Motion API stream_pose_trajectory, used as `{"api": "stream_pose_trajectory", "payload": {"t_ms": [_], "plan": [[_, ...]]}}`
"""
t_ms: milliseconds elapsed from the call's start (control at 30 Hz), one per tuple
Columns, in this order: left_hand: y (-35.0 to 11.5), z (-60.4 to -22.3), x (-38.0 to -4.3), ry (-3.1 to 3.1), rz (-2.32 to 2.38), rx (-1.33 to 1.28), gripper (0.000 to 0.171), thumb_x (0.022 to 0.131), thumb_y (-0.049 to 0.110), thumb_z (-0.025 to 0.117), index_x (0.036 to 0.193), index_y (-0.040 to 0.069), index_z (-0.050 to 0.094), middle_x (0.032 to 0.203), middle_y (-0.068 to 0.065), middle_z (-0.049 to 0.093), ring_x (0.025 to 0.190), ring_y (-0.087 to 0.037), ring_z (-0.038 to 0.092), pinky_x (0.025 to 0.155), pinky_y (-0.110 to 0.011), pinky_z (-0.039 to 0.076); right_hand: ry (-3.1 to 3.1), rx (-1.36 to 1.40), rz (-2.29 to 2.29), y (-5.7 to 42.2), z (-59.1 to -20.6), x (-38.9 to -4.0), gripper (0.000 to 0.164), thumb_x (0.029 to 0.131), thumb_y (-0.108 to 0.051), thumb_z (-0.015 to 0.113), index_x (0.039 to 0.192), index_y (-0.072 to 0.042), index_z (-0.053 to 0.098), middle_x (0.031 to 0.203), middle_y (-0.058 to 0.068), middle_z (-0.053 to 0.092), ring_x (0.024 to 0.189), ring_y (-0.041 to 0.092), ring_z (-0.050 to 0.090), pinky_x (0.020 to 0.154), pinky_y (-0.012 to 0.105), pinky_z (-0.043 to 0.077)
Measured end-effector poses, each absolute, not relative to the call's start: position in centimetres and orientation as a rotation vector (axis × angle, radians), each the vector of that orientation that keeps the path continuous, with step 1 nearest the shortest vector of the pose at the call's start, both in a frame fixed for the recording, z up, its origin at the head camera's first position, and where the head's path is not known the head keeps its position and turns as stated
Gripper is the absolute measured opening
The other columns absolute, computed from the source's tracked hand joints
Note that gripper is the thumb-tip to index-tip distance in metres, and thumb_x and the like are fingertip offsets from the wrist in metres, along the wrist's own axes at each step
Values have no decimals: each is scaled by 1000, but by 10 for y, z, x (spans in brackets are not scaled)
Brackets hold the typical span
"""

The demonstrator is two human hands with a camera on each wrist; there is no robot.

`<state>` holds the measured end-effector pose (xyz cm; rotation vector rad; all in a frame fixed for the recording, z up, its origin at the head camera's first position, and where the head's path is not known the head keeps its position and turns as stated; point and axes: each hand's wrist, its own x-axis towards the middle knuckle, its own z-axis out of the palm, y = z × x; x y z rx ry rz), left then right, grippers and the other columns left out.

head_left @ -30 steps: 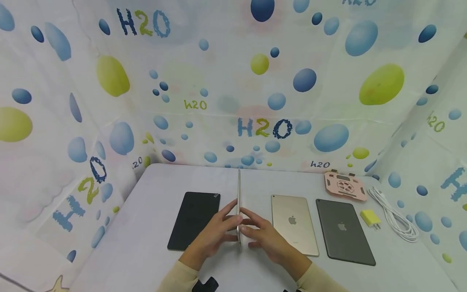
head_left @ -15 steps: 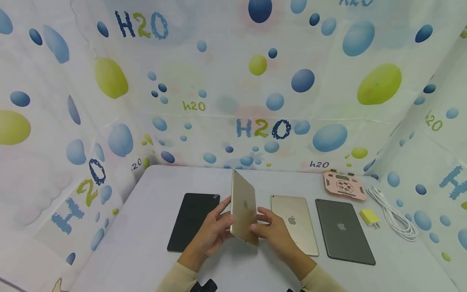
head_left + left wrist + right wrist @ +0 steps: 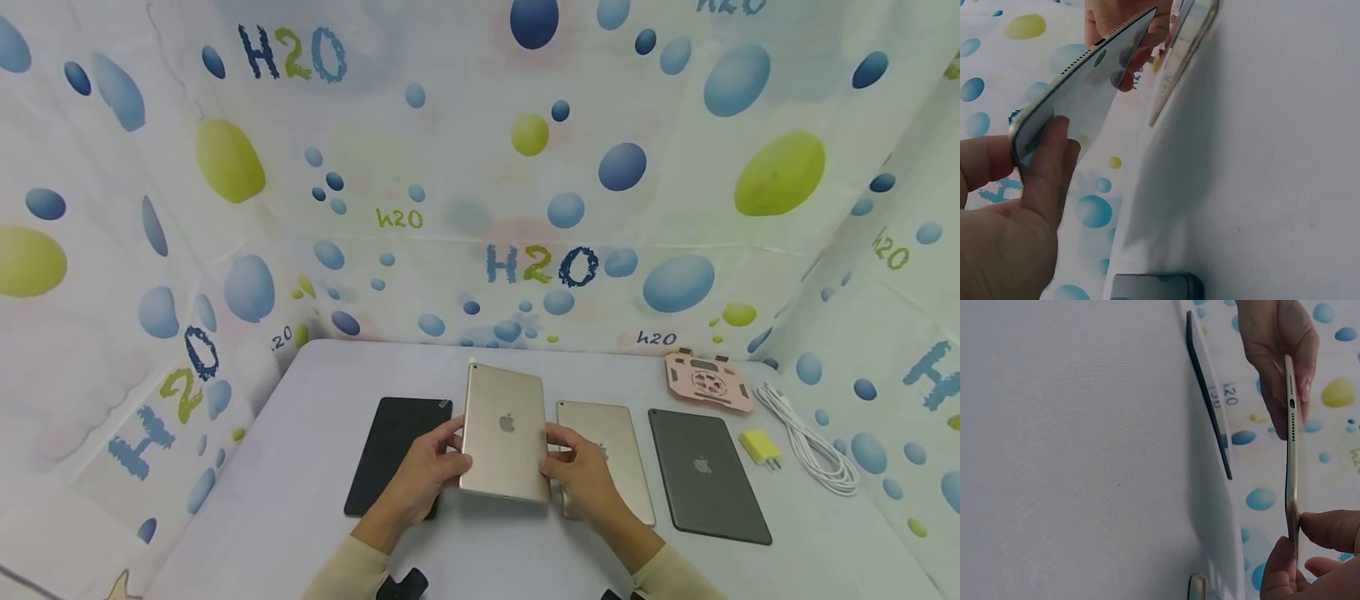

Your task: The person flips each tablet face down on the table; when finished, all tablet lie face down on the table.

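Note:
Between my two hands a gold tablet [image 3: 504, 442] is held up off the table, its back with the apple logo toward me. My left hand [image 3: 423, 471] pinches its left edge, thumb on the back and fingers on the far side. On the opposite edge my right hand [image 3: 585, 471] grips it the same way. From the right wrist, the tablet [image 3: 1292, 456] is seen edge-on, with its port and speaker holes. A dark tablet [image 3: 397, 450] lies left of it, partly behind my left hand. A second gold tablet [image 3: 622, 458] lies to the right, partly covered by my right hand.
Farther right lies a dark grey tablet [image 3: 708, 475]. Behind it are a pink stand-like device [image 3: 708, 381], a yellow charger plug [image 3: 761, 448] and a coiled white cable [image 3: 813, 450]. A patterned curtain [image 3: 450, 167] encloses the white table [image 3: 262, 500] at the back and sides.
The held tablet has turned from edge-on, through a slant, to show its whole back toward me. My hands have moved apart to its opposite edges.

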<state>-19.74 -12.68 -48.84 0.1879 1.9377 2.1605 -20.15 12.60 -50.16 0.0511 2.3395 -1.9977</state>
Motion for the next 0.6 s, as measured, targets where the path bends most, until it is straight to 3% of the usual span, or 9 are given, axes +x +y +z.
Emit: {"api": "stream_pose_trajectory", "payload": {"t_ms": [200,600], "plan": [[-128,-498,-197,2195,1999,126,67,88,-3,70,150,-2,45,106,-12,55,91,-18,54,69,-20,50,2429,79,-1871,126,-502,-200,57,85,4,72,140,-2,59,133,14,63,103,22,62,76,23,55],[-124,-511,-197,2479,1754,97,64,89,0,69,148,-6,46,101,-9,60,86,-17,56,67,-21,51,2430,-13,-1789,127,-511,-201,58,89,-2,66,144,5,51,135,21,60,107,24,61,82,26,57]]}}
